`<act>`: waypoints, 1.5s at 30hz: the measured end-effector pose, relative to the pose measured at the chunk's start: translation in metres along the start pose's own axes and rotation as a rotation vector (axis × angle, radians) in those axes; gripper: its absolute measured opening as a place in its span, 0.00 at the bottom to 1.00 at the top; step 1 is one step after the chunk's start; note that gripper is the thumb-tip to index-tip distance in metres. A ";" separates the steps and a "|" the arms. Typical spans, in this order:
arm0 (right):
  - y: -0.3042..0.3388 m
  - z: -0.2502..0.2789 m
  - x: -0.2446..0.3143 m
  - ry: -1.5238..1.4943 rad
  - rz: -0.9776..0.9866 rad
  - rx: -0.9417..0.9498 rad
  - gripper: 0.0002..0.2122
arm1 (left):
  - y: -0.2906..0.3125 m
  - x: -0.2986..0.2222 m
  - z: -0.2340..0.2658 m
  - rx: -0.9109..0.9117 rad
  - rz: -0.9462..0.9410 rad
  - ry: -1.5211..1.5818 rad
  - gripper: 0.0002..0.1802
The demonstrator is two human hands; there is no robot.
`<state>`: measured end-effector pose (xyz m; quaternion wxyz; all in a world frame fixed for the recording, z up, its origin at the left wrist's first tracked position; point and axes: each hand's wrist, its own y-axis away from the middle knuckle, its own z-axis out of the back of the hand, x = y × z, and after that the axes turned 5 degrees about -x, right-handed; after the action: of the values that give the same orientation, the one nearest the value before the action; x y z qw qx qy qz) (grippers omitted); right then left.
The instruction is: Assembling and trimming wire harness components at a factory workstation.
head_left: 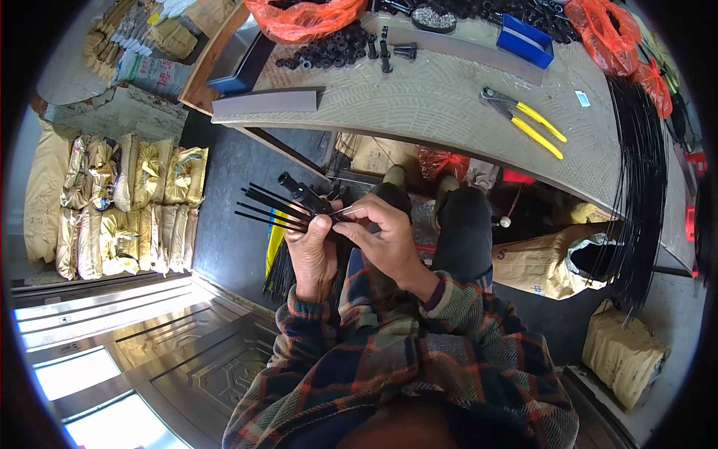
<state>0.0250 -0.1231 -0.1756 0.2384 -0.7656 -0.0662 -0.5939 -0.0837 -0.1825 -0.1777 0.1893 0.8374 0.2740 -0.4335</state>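
Observation:
Above my lap, my left hand (308, 251) is closed around a black tubular fitting (302, 193) and the ends of several thin black rods (265, 203). The rods fan out to the left, and the fitting's round open end points up and left. Touching the fitting's right side, my right hand (389, 238) pinches a thin pale wire (344, 211) between thumb and forefinger. Fingers cover the spot where rods and fitting meet. Below my left hand, more black rods (280, 277) stand beside a yellow and blue piece (274, 243).
Ahead is a workbench (419, 97) with yellow-handled cutters (527, 123), a blue tray (525, 41), black fittings (329, 52) and red plastic bags (307, 19). Long black rods (636, 172) hang over its right end. Wrapped bundles (112, 202) are stacked at left; an open sack (546, 262) lies right.

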 end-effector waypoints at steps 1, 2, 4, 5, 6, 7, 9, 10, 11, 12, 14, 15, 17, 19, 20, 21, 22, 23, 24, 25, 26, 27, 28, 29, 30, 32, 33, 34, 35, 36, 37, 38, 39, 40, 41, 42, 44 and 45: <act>0.001 0.000 0.000 0.049 0.018 -0.012 0.05 | 0.000 0.001 0.001 -0.003 -0.023 -0.016 0.21; 0.001 0.001 -0.002 0.052 0.016 -0.013 0.05 | 0.000 0.003 0.001 -0.006 -0.047 -0.032 0.21; 0.000 0.003 -0.005 0.103 -0.006 0.013 0.05 | 0.001 0.002 -0.002 -0.006 -0.069 -0.048 0.22; -0.001 0.004 -0.004 0.104 -0.007 0.012 0.05 | 0.001 0.002 -0.003 -0.006 -0.094 -0.065 0.22; -0.002 0.006 -0.004 0.073 -0.022 0.035 0.05 | 0.002 0.003 -0.003 -0.007 -0.093 -0.064 0.22; -0.003 0.007 -0.003 0.041 -0.038 0.058 0.06 | 0.003 0.005 0.000 0.002 -0.119 -0.070 0.23; -0.005 0.008 0.000 0.025 -0.039 0.061 0.06 | 0.004 0.005 0.001 0.009 -0.145 -0.075 0.23; -0.006 0.009 0.000 0.008 -0.037 0.065 0.06 | 0.005 0.005 -0.002 0.015 -0.145 -0.097 0.23; -0.007 0.010 -0.002 0.007 -0.036 0.067 0.06 | 0.005 0.005 -0.006 0.020 -0.146 -0.119 0.23; -0.008 0.010 -0.004 0.016 -0.016 0.048 0.06 | 0.004 0.006 -0.010 0.019 -0.150 -0.119 0.23; -0.008 0.010 -0.005 0.032 0.006 0.027 0.06 | 0.002 0.011 -0.019 0.085 -0.156 -0.101 0.22; -0.008 0.006 -0.003 -0.076 -0.094 -0.035 0.06 | 0.001 0.010 -0.023 0.100 -0.178 -0.148 0.23; -0.005 -0.002 0.003 -0.199 -0.192 -0.074 0.06 | 0.001 0.008 -0.020 0.072 -0.181 -0.111 0.22; -0.007 0.001 0.004 -0.017 -0.085 0.009 0.06 | 0.004 0.004 -0.017 0.004 -0.121 -0.115 0.21; -0.005 0.000 -0.003 -0.023 -0.071 0.021 0.07 | 0.004 0.007 -0.011 0.014 -0.109 -0.112 0.20; -0.005 0.001 -0.001 0.010 0.021 0.009 0.06 | 0.005 0.008 -0.011 -0.008 -0.188 -0.267 0.20; -0.002 0.001 -0.001 -0.018 0.007 -0.006 0.06 | 0.010 0.002 -0.016 0.009 -0.117 -0.181 0.09; 0.002 0.006 -0.007 -0.023 -0.006 -0.036 0.06 | 0.008 0.012 -0.017 -0.001 -0.132 -0.222 0.08; 0.004 0.010 -0.004 -0.002 -0.012 -0.050 0.06 | 0.010 0.012 -0.019 0.020 -0.097 -0.188 0.07; 0.008 0.011 -0.004 0.026 -0.028 -0.071 0.07 | 0.010 0.018 -0.018 0.030 -0.110 -0.183 0.05; 0.010 0.009 -0.001 0.018 0.003 -0.039 0.07 | 0.014 0.016 -0.020 0.043 -0.075 -0.154 0.05; 0.011 0.007 0.004 0.069 0.019 -0.068 0.06 | 0.016 0.015 -0.020 0.057 -0.091 -0.160 0.06; 0.010 0.005 0.008 0.118 0.037 -0.105 0.06 | 0.017 0.012 -0.021 0.076 -0.104 -0.168 0.06; 0.012 0.005 0.008 0.118 0.044 -0.118 0.06 | 0.016 0.013 -0.022 0.086 -0.129 -0.153 0.06; 0.012 0.005 0.008 0.120 0.049 -0.136 0.05 | 0.015 0.015 -0.022 0.086 -0.134 -0.159 0.07; 0.010 0.005 0.012 0.158 0.077 -0.149 0.04 | 0.016 0.013 -0.022 0.106 -0.134 -0.155 0.07; 0.009 0.005 0.012 0.116 0.008 -0.109 0.04 | 0.017 0.009 -0.021 0.106 -0.173 -0.167 0.08; 0.007 0.006 0.012 0.081 -0.058 -0.072 0.04 | 0.017 0.006 -0.023 0.110 -0.211 -0.171 0.08; 0.005 0.007 0.006 0.056 -0.051 -0.021 0.03 | 0.017 0.003 -0.026 0.072 -0.191 -0.167 0.08; 0.003 0.010 0.009 -0.048 -0.139 -0.037 0.03 | 0.016 0.014 -0.018 0.101 -0.160 -0.182 0.09; 0.003 0.016 0.008 -0.064 -0.159 -0.027 0.03 | 0.017 0.012 -0.024 0.118 -0.172 -0.203 0.09; 0.003 0.023 0.008 -0.081 -0.181 -0.014 0.02 | 0.019 0.010 -0.031 0.131 -0.184 -0.226 0.08; 0.002 0.027 0.007 -0.078 -0.175 -0.018 0.02 | 0.017 0.012 -0.032 0.138 -0.185 -0.222 0.08; 0.001 0.031 0.008 -0.094 -0.185 -0.012 0.02 | 0.015 0.014 -0.033 0.183 -0.224 -0.253 0.09; 0.001 0.032 0.009 -0.110 -0.197 -0.006 0.02 | 0.015 0.015 -0.034 0.226 -0.263 -0.284 0.10; 0.003 0.031 0.010 -0.108 -0.193 -0.004 0.02 | 0.018 0.016 -0.034 0.226 -0.267 -0.281 0.10; 0.008 0.026 0.011 0.014 -0.137 -0.034 0.02 | 0.024 0.021 -0.034 0.144 -0.293 -0.363 0.12; 0.010 0.027 0.009 0.040 -0.119 -0.045 0.03 | 0.023 0.029 -0.033 0.166 -0.344 -0.369 0.13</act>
<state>0.0551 -0.1220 -0.1751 0.1866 -0.7533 -0.0937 -0.6237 -0.0347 -0.1734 -0.1819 0.0906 0.6979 0.3365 -0.6257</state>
